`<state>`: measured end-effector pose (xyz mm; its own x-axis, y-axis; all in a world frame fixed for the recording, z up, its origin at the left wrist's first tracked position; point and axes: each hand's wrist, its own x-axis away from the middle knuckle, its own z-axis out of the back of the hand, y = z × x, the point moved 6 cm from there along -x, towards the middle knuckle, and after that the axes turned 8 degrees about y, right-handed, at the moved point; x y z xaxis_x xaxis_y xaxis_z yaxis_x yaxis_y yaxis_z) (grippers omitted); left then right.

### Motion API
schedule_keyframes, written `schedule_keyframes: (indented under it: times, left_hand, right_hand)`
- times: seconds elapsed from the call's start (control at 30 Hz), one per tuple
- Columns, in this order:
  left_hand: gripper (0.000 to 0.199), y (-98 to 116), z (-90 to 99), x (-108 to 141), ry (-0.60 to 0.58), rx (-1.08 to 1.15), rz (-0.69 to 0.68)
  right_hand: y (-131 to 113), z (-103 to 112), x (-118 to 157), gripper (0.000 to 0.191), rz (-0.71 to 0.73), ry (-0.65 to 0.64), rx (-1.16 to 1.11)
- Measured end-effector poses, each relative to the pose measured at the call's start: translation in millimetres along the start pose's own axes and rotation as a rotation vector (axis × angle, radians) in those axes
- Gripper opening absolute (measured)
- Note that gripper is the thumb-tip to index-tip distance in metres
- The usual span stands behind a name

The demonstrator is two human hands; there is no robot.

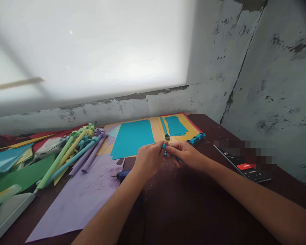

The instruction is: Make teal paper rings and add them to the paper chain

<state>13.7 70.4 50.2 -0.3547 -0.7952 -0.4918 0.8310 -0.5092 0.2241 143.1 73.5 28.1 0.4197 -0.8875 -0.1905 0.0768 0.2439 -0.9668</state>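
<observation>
Between my hands is a small curled blue paper strip (164, 146), held over the dark table. My left hand (149, 156) pinches one side of it with thumb and forefinger. The fingers of my right hand (187, 152) close on the other side, and part of the strip is hidden behind them. Just beyond lies a rolled blue paper tube (164, 127) with a round end. Blue paper curls (197, 138) rest to the right of it. A dark blue tool with a pointed metal tip (121, 175), perhaps a glue gun, lies partly behind my left forearm.
Blue sheets (134, 137) and cut blue pieces (175, 125) lie on yellow-orange card. Lavender paper (84, 197) covers the table's left part. Rolled paper stems (66, 153) with curled tops are heaped at left, near a white tray (12, 212). A phone (242, 165) lies right.
</observation>
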Motion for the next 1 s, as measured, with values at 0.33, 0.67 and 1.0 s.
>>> schedule_keyframes:
  times: [0.33, 0.67, 1.0]
  left_hand:
    - [0.052, -4.4, -13.6, -2.1, -0.002, 0.484, 0.209]
    - [0.049, -4.7, 8.4, -2.5, 0.053, -0.247, 0.142]
    - [0.047, 0.1, -2.6, -0.4, -0.031, 0.074, 0.135]
  right_hand:
    - [0.2, -2.2, -2.7, 0.055, 0.015, 0.024, -0.047]
    - [4.1, 2.4, -1.5, 0.050, -0.043, 0.052, -0.026]
    - [3.8, 0.8, -2.5, 0.050, 0.013, 0.019, -0.058]
